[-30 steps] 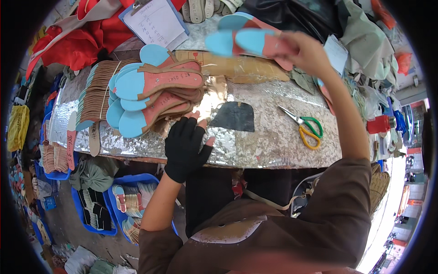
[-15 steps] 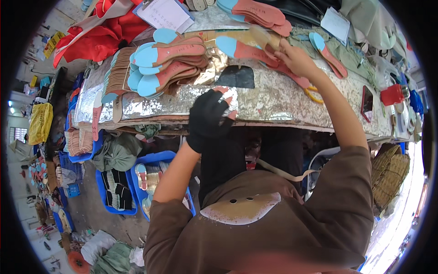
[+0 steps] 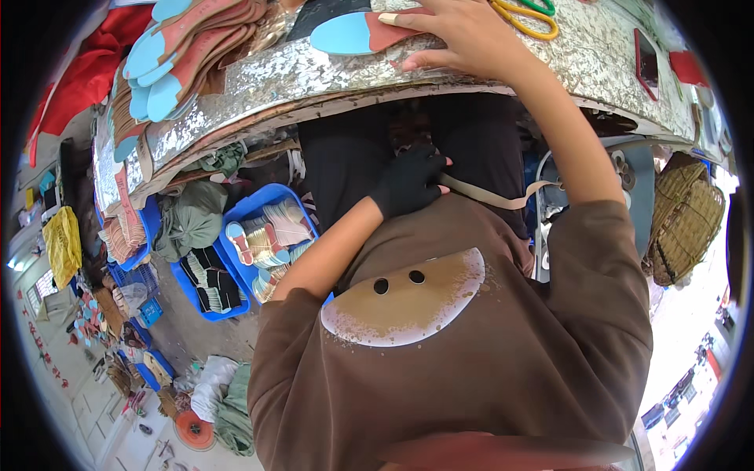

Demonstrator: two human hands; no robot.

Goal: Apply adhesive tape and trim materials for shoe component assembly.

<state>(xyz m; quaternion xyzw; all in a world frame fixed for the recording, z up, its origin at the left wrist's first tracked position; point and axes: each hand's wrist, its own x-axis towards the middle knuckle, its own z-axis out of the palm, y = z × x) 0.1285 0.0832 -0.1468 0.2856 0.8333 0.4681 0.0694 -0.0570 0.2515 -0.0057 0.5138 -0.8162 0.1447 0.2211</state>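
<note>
My right hand (image 3: 471, 35) lies over a shoe insole (image 3: 345, 33) near the table's front edge, its fingers spread and touching the insole's reddish part. The insole's blue end points left, past my fingertips. One finger has a pale wrapping. My left hand (image 3: 412, 179), in a black fingerless glove, is low over my lap beside a beige strap (image 3: 487, 196). Its thumb and a fingertip show apart with nothing visible between them; the other fingers are lost against dark trousers. A stack of blue-and-reddish insoles (image 3: 196, 39) sits to the left on the table.
Yellow-handled scissors (image 3: 534, 30) and a phone (image 3: 646, 64) lie on the worn table (image 3: 330, 78). Blue bins (image 3: 267, 196) holding insoles stand on the floor at left, by a grey-green cloth bundle (image 3: 188, 220). A wicker basket (image 3: 683, 220) is at right.
The view has tipped downward. My left hand has dropped from the table to my lap. My right hand has come nearer the table's front edge, onto an insole.
</note>
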